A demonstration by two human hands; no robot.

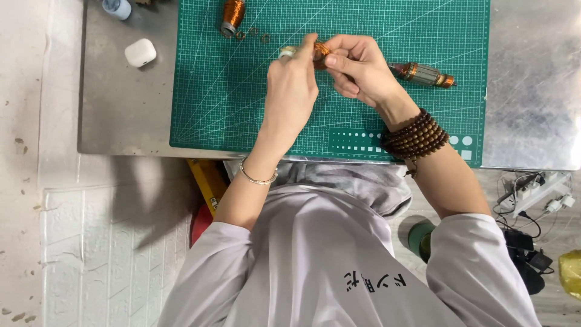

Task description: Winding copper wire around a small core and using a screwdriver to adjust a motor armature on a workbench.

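Presently the copper-wound part [320,53] sits at the centre of the work, raised just above the green cutting mat [206,103] near its 12 o'clock edge and pinched between both hands. The left hand [292,85] closes its grip around the part's pale metal end, thumb and forefinger tight. The right hand [360,69] closes its grip on the coil side, fingers curled over it; most of the part is hidden, so its full shape cannot be told.

Risks, judged from this position:
- Fingers press directly on the copper winding. Excess pressure or twisting could displace or scrape the fine wire.
- The part is carried in the air. A slip of either grip would drop it onto the mat, where it could roll.
- A second wound armature [423,74] lies just at 3 o'clock of the right hand; the wrist or the bead bracelet [415,137] could knock it.
- Small rings [253,33] lie loose at 11 o'clock beside a copper wire spool [232,15]; a sweep of the left forearm could scatter them.
- A white case [140,52] rests on the steel tabletop [121,115] at 9 o'clock, well apart and at low risk.
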